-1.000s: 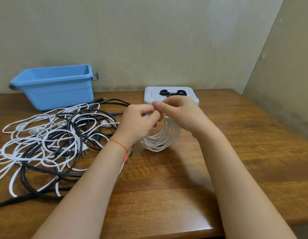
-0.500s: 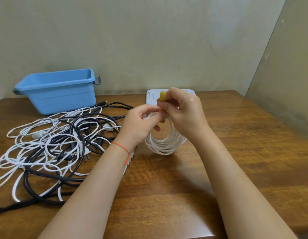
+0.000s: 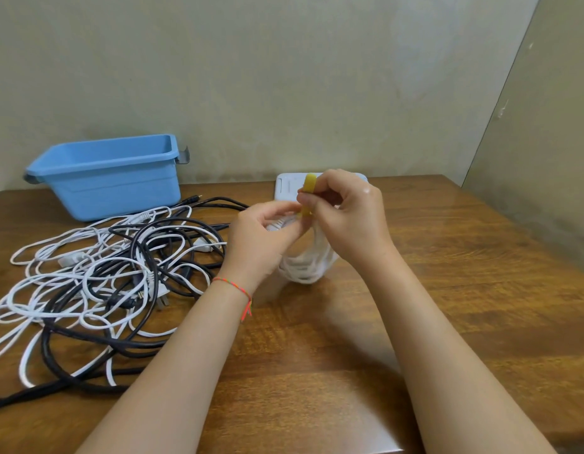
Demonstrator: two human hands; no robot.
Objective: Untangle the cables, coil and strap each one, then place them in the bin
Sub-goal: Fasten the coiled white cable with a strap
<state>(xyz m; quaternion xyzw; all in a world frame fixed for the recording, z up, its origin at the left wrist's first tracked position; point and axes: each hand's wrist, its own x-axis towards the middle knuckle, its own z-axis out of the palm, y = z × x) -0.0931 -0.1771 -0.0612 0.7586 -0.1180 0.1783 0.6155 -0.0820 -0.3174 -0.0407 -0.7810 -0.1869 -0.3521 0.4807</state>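
Note:
A coiled white cable [image 3: 308,267] hangs between my hands above the wooden table [image 3: 447,290]. My left hand [image 3: 261,239] grips the top of the coil. My right hand [image 3: 346,214] pinches a yellow strap [image 3: 309,186] that stands up from the coil's top and runs down between my fingers. A tangle of white and black cables [image 3: 113,276] lies on the table to the left. The blue bin [image 3: 110,178] stands at the back left against the wall; what it holds is hidden.
A white tray [image 3: 285,188] lies behind my hands at the back of the table, mostly hidden. The wall runs close behind the table. The table's front edge is near my forearms.
My right hand has drawn the yellow strap up from the top of the coil, where none showed a second ago. Both hands and the coil stayed in about the same place.

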